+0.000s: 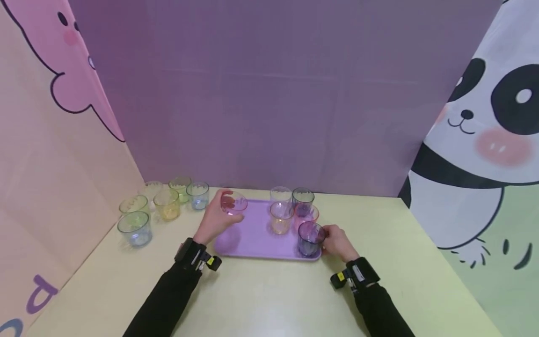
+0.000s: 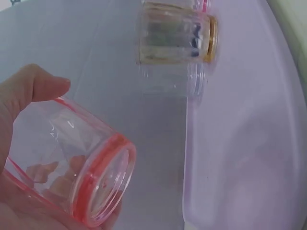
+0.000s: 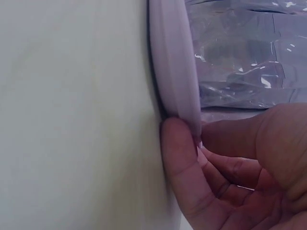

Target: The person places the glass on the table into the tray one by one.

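Note:
My left hand (image 1: 219, 213) grips a clear glass with a pink-red rim and base (image 1: 236, 204), tilted above the back left part of a purple tray (image 1: 252, 238). The left wrist view shows thumb and fingers around this pink glass (image 2: 67, 139). At the tray's front right corner, my right hand (image 1: 337, 241) pinches the tray rim (image 3: 175, 67) between thumb and fingers. Beside it on the tray stands a dark purple glass (image 1: 310, 239). Behind that are an amber glass (image 1: 280, 220), another pink glass (image 1: 309, 214), a colourless glass (image 1: 280, 193) and a dark grey glass (image 1: 303, 195).
Several glasses stand on the table left of the tray, among them blue ones (image 1: 136, 231), a yellow one (image 1: 167, 206) and a green one (image 1: 180, 185). A purple cloth wall (image 1: 269, 103) rises behind the table, with printed panels on both sides.

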Available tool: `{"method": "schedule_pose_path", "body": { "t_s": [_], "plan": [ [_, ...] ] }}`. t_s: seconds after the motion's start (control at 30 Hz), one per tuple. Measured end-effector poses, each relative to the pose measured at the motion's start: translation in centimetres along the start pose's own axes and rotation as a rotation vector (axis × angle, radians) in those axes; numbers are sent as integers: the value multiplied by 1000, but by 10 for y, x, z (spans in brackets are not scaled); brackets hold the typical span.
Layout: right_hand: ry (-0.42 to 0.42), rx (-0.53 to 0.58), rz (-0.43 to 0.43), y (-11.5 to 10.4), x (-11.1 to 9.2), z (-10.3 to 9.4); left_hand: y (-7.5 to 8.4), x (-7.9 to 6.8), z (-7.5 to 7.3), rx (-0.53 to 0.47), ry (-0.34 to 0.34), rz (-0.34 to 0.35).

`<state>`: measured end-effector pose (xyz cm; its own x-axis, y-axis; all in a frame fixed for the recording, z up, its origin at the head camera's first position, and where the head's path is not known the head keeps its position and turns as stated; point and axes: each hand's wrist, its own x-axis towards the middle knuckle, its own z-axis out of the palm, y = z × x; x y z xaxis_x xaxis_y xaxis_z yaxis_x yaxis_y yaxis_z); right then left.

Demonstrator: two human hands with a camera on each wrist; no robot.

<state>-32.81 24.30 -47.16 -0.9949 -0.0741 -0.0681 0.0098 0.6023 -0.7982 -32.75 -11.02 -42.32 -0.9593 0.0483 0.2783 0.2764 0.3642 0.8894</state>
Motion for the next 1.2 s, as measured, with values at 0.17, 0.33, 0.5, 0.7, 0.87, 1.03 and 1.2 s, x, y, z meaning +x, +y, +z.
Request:
{"method": "schedule_pose_path", "body": {
  "t_s": [0.17,0.33,0.5,0.7,0.87,1.03,1.2],
  "plan": [
    [-13,4,5,0,1,-1,9,-1,10,-20,6,-4],
    [-5,8,4,-2,-1,0,14,1,26,8,27,-31],
    [-14,10,20,-3,-3,1,18,2,39,2,48,-32],
    [-9,23,0,1,-1,0,23,1,51,34,26,-29],
    [-12,37,4,2,1,0,26,-3,60,71,-30,-41],
    [-15,30,10,2,2,0,25,-8,69,94,-113,-58],
    [-19,19,8,3,3,0,24,-11,76,113,-185,-34]
  ]
}}
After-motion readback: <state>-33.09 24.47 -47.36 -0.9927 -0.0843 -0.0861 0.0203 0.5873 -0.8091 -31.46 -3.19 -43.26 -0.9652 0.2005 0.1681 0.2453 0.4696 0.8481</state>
